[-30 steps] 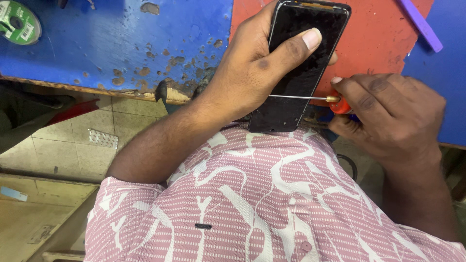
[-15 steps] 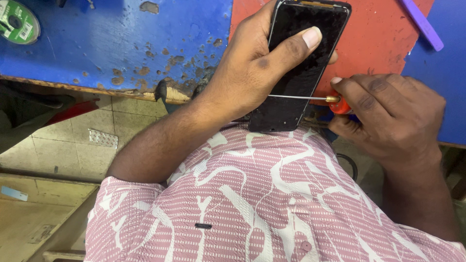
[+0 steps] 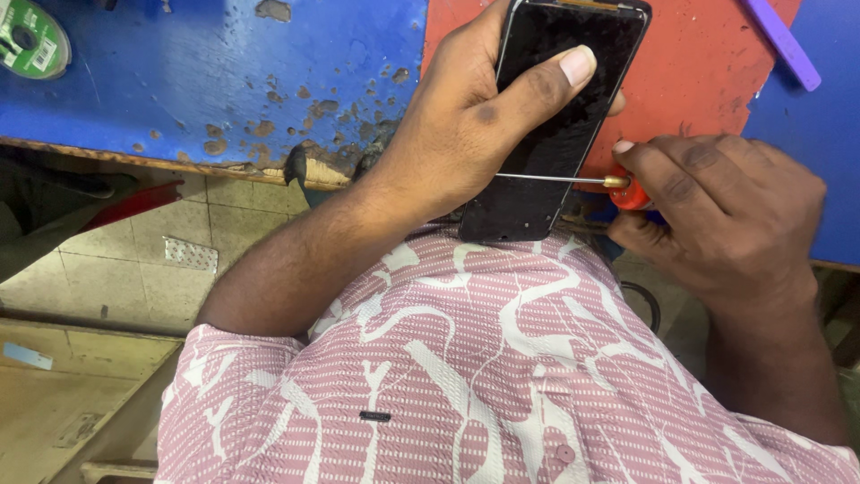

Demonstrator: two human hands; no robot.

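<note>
left hand gripping phone, right hand holding screwdriver

Repair workshop; chipped blue workbench; opened phone; screwdriver.

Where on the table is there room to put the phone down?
The widest bare patch is the worn blue tabletop, between the green spool at the far left and the left hand. A smaller patch is the red mat, between the phone and the purple tool. It is crowded where the right hand holds the screwdriver.
</note>
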